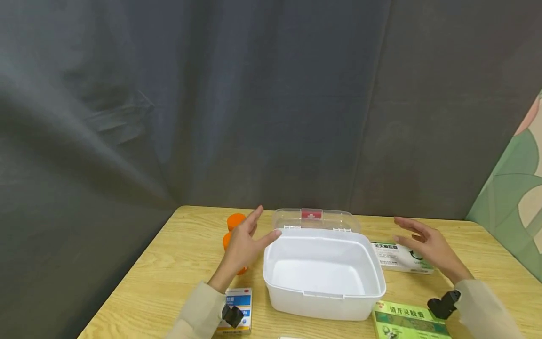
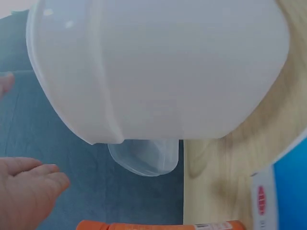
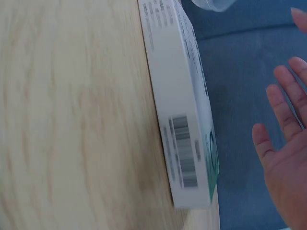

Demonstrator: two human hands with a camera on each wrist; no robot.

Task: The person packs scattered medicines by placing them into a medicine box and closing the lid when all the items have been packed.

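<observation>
Container (image 1: 313,305), white and open-topped, stands on the table (image 1: 156,268) between the 2 hands, its long axis running left to right. The clear lid (image 1: 290,219) is folded back at the far side. The left hand (image 1: 244,245) is nearer: the container lies to the right of its fingers, and the thumb tip overlaps the left far corner of the rim; contact cannot be confirmed. Its thumb stands away from the fingers, which hold nothing. The right hand (image 1: 429,246) is well apart from the container, which lies to its left; its fingers are spread and grip nothing. Between that hand and the container lies 1 white carton (image 1: 387,258), its long axis roughly left to right. The right wrist view shows the right hand apart from this carton.
</observation>
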